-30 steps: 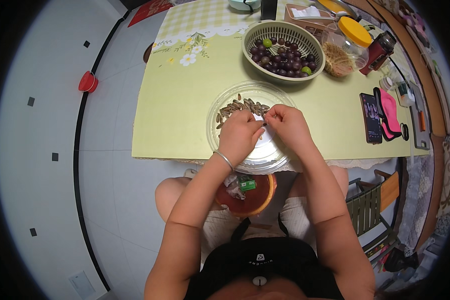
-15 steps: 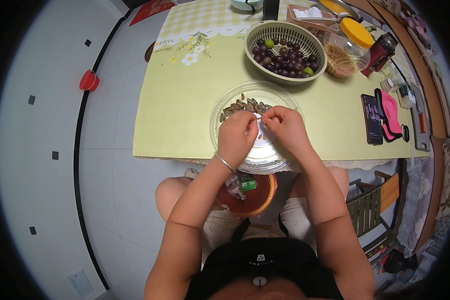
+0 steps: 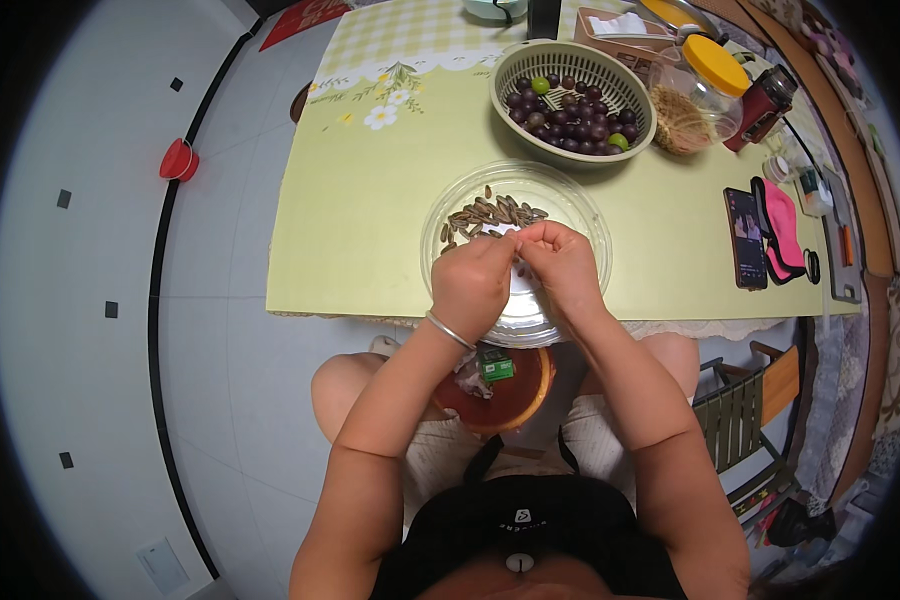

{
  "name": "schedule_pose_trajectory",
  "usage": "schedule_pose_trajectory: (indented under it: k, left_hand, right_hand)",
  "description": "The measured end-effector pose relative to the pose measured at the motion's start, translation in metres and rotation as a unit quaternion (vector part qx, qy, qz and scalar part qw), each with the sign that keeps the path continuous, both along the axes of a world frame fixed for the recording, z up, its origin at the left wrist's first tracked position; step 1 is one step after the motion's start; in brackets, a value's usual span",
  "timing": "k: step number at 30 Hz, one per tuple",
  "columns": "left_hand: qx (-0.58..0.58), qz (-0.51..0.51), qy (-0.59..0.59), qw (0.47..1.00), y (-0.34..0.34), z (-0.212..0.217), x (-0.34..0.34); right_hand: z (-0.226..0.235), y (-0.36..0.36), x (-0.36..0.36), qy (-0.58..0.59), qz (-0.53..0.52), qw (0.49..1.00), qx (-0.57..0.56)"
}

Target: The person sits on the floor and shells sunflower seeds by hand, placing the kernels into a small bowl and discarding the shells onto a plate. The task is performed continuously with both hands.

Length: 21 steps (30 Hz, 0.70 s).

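A clear glass bowl point(image 3: 570, 205) sits on the table's near edge with a pile of striped sunflower seeds point(image 3: 490, 214) in its far left part. My left hand point(image 3: 470, 283) and my right hand point(image 3: 562, 265) meet over the bowl, fingertips pinched together on one small seed that is mostly hidden by the fingers. A thin bracelet circles my left wrist. Below the table edge, between my knees, stands a round brown bin point(image 3: 515, 395) with a green wrapper and scraps inside.
The yellow-green tablecloth point(image 3: 360, 220) covers the table. A green basket point(image 3: 630, 115) of dark round fruit stands behind the bowl, a yellow-lidded jar point(image 3: 695, 95) to its right. A phone point(image 3: 746, 238) and pink item lie at right. A red cup point(image 3: 177, 160) rests on the floor.
Both hands stay pinched together over the bowl, shifting only slightly while the fingers work the seed. Nothing else moved.
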<state>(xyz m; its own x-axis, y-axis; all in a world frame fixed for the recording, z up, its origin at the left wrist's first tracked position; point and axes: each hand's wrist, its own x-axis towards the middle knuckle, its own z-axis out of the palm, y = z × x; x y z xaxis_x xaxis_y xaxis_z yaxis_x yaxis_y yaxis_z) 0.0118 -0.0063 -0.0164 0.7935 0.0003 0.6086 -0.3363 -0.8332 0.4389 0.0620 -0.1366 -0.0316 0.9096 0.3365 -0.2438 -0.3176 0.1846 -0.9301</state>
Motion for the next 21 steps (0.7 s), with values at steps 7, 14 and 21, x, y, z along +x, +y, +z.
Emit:
schedule_pose_trajectory:
  k: [7,14,21]
  left_hand:
    - [-0.014,0.008,0.011,1.0,-0.005,0.006,-0.008]
    - [-0.268,-0.025,0.132,0.954,-0.002,0.016,-0.007]
    - [-0.585,-0.111,0.258,0.761,0.011,0.013,-0.001]
  right_hand:
    - [0.002,0.001,-0.004,-0.057,0.013,0.998,-0.022]
    - [0.005,-0.006,0.003,0.062,0.049,0.992,0.098]
    - [0.015,-0.013,0.008,0.081,0.087,0.987,0.109]
